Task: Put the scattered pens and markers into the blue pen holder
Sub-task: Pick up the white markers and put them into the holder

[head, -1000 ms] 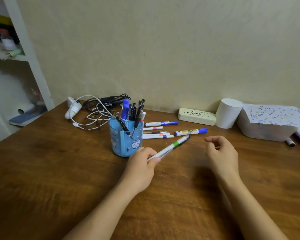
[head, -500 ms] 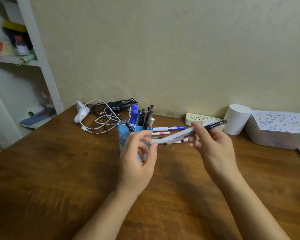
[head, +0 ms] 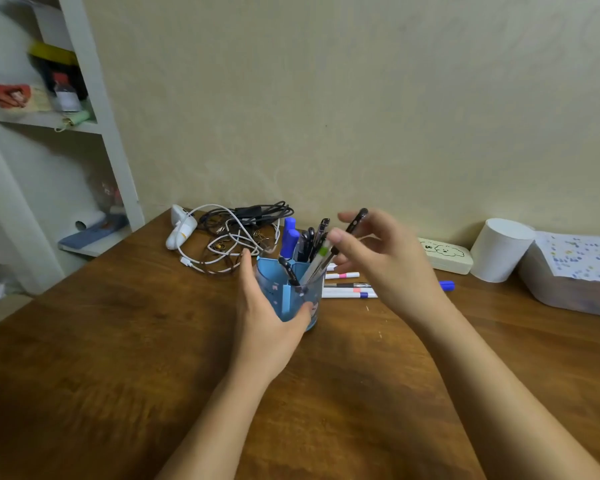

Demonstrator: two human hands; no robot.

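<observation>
At frame centre, the left hand (head: 264, 317) is cupping the blue pen holder (head: 293, 294) on the bench (head: 118, 358) while the right hand (head: 385, 265), just right, is pinching 2 pens (head: 329, 258) whose long axes are slanting down-left, tips entering the holder.

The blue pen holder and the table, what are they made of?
The blue pen holder looks like thin, smooth plastic: light shows through its walls, and it has printed cartoons. The table looks like brown wood with a low sheen, showing grain streaks, though it could be a wood-look coating.
</observation>
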